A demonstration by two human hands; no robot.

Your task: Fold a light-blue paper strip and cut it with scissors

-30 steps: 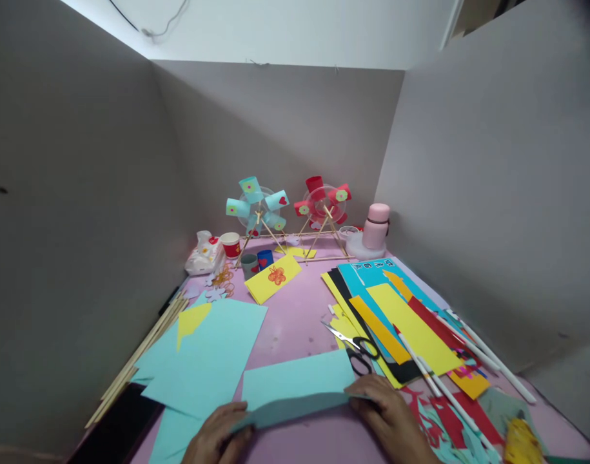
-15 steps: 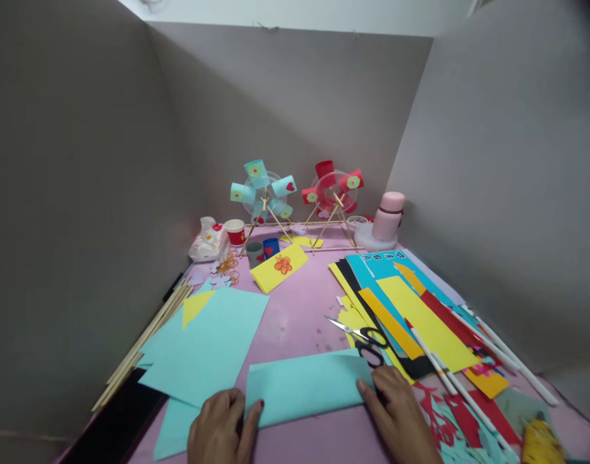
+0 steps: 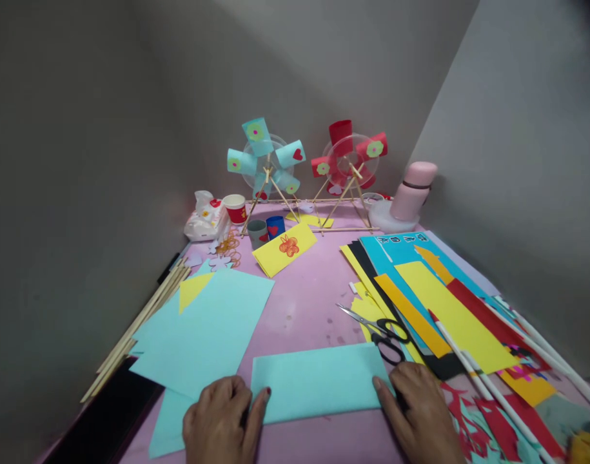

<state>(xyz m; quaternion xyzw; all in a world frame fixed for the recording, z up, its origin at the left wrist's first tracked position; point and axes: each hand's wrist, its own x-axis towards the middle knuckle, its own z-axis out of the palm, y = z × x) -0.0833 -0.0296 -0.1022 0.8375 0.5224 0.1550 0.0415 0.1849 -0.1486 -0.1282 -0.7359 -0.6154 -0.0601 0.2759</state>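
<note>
A folded light-blue paper [image 3: 318,381] lies flat on the pink table [image 3: 304,303] just in front of me. My left hand [image 3: 222,425] rests on its left end, thumb pressed on the paper, fingers curled over the edge. At the paper's right end my right hand [image 3: 423,415] lies flat, fingers stretched along the edge. Black-handled scissors [image 3: 379,328] lie just beyond the right hand.
Larger light-blue sheets [image 3: 207,328] and wooden sticks [image 3: 135,335] lie at left. A stack of coloured sheets [image 3: 430,303] and white rods [image 3: 488,386] fill the right. Two paper-cup wheels [image 3: 265,161], small cups [image 3: 268,229], a yellow card [image 3: 285,248] and a pink bottle [image 3: 413,190] stand at the back. Grey walls enclose the table.
The raised near flap of the light-blue paper has been brought down and pressed flat. Both hands now rest on its ends. The view has tilted down.
</note>
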